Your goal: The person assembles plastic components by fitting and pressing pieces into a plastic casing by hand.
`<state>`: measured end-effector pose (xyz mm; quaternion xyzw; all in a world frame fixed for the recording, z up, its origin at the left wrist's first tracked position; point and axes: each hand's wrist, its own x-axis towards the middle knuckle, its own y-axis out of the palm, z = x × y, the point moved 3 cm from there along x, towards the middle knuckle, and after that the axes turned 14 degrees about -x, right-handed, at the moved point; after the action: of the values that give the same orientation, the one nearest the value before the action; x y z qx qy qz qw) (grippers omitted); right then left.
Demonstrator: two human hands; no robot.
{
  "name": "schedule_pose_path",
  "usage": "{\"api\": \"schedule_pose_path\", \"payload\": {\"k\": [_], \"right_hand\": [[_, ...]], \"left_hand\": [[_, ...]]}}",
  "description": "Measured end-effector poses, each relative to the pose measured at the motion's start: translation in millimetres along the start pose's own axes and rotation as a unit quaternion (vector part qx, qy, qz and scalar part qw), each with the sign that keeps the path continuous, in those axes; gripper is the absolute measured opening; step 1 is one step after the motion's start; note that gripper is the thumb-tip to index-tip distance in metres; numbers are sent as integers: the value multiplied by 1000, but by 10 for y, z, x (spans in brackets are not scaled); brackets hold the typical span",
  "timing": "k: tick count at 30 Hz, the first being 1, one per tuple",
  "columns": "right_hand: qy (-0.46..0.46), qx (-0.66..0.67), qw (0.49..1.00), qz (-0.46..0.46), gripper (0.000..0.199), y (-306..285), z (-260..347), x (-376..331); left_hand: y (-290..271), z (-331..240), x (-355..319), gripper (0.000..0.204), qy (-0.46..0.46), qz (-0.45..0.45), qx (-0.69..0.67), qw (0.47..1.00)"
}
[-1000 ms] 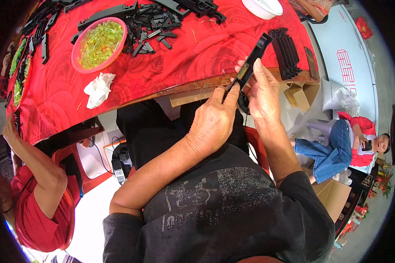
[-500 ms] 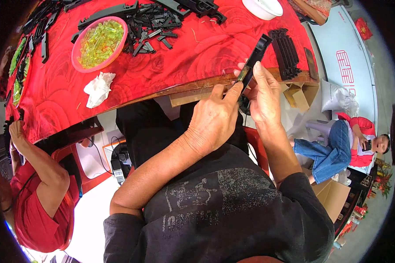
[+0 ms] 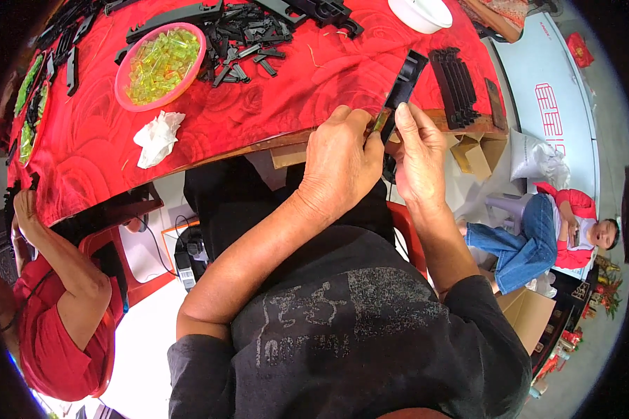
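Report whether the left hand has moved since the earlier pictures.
Yes: the left hand has moved forward, now overlapping more of the table's wooden edge in view.

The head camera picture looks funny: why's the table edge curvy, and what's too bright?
Head view: the fisheye lens likely bows the near edge of the red-covered table, and the corners are black; head view: the floor at lower left glares white, detail washed out; head view: the black part in the right hand looks fairly sharp.
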<state>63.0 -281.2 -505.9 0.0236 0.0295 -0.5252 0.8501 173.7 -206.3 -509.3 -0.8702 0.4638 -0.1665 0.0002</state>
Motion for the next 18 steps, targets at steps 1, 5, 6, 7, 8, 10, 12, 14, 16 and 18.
{"api": "schedule_pose_path", "payload": {"k": [1,5,6,7,8,10,12,14,16,18], "right_hand": [[1,1,1000,1,30,11,1,-4],[-20,-28,999,13,30,47,29,0],[-34,-51,998,19,31,51,35,1],[-34,-51,998,19,31,51,38,-3],[-26,-53,998,19,30,57,34,-1],[-19,-55,998,20,30,68,30,0],[-23,-63,998,18,29,71,23,-9],[-29,-78,996,19,29,77,32,-21],[-37,-95,995,20,29,92,40,-35],[-71,-128,989,14,28,121,74,-43]], "left_hand": [[0,14,-1,12,-11,0,-14,1000],[-45,-27,50,10,3,3,14,1000],[-61,-34,78,10,10,12,26,1000],[-65,-39,93,11,17,21,39,999],[-65,-29,96,11,17,20,39,999],[-59,-7,93,12,24,24,37,999],[-60,0,95,12,24,25,37,999],[-68,-2,97,12,25,26,36,999],[-76,-8,93,13,25,28,31,999],[-61,-16,75,13,25,15,36,999]]}}
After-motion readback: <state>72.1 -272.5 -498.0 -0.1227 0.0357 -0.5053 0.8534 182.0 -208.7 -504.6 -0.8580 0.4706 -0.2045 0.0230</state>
